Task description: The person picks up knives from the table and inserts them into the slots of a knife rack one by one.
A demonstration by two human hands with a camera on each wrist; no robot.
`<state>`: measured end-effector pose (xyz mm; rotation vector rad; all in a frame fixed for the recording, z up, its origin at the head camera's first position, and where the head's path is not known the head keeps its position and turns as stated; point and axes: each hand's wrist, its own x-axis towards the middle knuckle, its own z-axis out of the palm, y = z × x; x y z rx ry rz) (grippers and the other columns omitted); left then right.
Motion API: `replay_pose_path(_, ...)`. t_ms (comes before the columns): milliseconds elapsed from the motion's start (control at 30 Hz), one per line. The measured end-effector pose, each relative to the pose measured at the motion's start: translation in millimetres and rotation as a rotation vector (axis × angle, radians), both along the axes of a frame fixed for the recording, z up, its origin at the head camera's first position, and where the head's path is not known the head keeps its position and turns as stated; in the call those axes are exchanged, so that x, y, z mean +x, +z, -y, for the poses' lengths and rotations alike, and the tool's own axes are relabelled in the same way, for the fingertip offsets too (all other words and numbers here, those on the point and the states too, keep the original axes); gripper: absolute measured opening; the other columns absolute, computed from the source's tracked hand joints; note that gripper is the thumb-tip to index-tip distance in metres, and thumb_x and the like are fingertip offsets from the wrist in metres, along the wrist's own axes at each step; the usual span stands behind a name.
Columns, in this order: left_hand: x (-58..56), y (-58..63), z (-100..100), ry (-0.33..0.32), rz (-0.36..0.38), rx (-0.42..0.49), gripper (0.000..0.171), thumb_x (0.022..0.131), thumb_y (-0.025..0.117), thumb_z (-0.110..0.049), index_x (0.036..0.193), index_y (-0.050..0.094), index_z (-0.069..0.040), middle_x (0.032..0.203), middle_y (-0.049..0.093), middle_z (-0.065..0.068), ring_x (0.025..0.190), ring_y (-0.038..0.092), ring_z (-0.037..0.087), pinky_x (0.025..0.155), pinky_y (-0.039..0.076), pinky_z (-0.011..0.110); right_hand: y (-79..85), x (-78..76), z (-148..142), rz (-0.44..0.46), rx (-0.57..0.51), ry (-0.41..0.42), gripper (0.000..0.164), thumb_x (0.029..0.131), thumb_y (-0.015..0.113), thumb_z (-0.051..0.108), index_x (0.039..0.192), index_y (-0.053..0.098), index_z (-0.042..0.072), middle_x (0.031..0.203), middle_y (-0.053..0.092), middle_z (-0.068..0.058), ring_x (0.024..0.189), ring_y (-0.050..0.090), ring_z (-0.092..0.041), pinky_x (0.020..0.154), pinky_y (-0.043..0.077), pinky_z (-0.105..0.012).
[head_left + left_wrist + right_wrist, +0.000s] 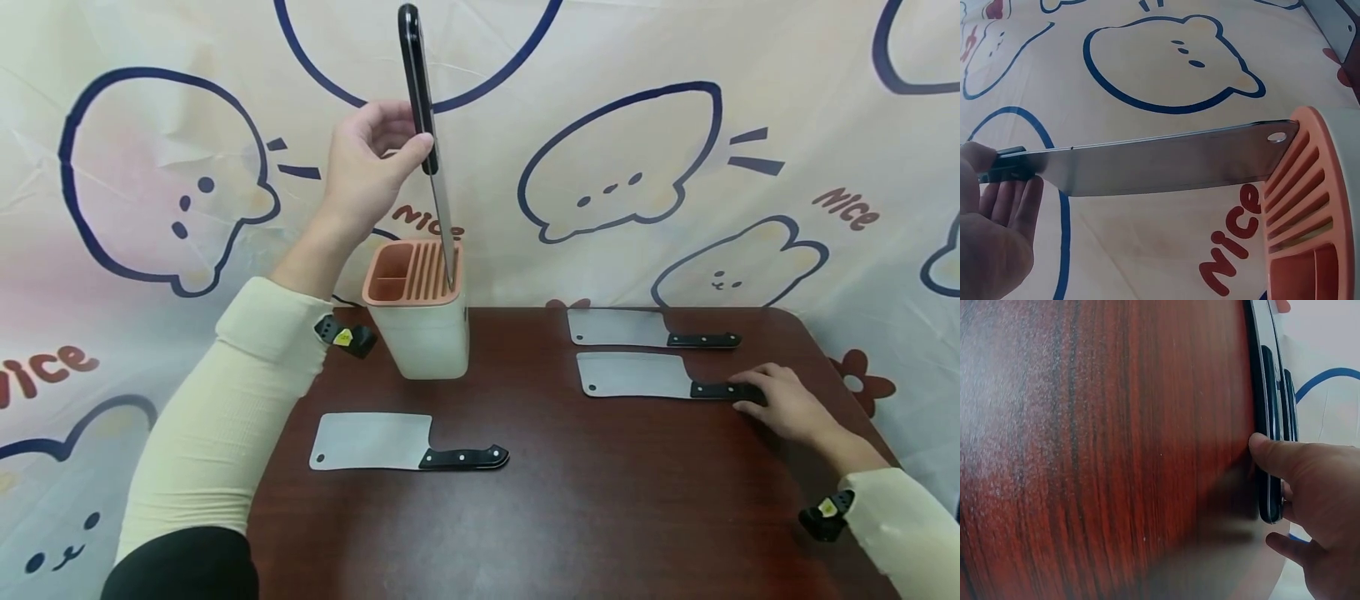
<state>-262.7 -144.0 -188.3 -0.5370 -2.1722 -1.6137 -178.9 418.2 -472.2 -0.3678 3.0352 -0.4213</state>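
My left hand pinches the black handle of a cleaver between thumb and fingers, handle up and blade down. The blade's end meets the slotted orange top of a white knife holder; in the left wrist view it is at the slot nearest one side, and how far in it goes I cannot tell. On the right, my right hand grips the handle end of a second cleaver lying flat on the table. Its thumb presses the handle's near side, with fingers beyond.
Another cleaver lies flat just behind the one at my right hand. A further cleaver lies at the front left of the brown table. A patterned cloth hangs behind the table.
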Motion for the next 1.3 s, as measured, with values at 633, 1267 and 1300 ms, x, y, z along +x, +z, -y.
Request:
replay_pose_path(633,-10.6,-37.7,3,-0.066,0.134,-0.144,0.038,0.099,0.068,-0.016,0.133,0.059,-0.003,0.119,0.066,0.011,0.107,0.064,0.019,0.087,0.053,0.025,7.3,2.2,-14,0.068,-0.036,0.091,0.022,0.084,0.078,0.001,0.103,0.066,-0.002,0.104,0.064,-0.018,0.101,0.059,-0.042,0.087,0.048,-0.064)
replay_pose_path(1267,-13.6,-79.9,5,-0.130,0.202,-0.210,0.038,0.097,0.070,-0.015,0.130,0.059,0.000,0.121,0.067,0.016,0.112,0.063,0.025,0.099,0.051,0.036,66.0,27.0,-27,0.119,-0.200,0.020,0.024,0.087,0.081,0.013,0.108,0.070,0.009,0.098,0.064,-0.001,0.079,0.052,-0.007,0.064,0.046,-0.024)
replay_pose_path(1300,-13.8,-82.7,5,-0.129,0.209,-0.212,0.037,0.097,0.070,-0.015,0.129,0.060,0.000,0.121,0.067,0.016,0.112,0.063,0.025,0.098,0.051,0.036,69.1,27.1,-26,0.116,-0.208,0.011,0.023,0.088,0.080,0.013,0.108,0.070,0.009,0.098,0.065,-0.001,0.079,0.052,-0.007,0.065,0.046,-0.024)
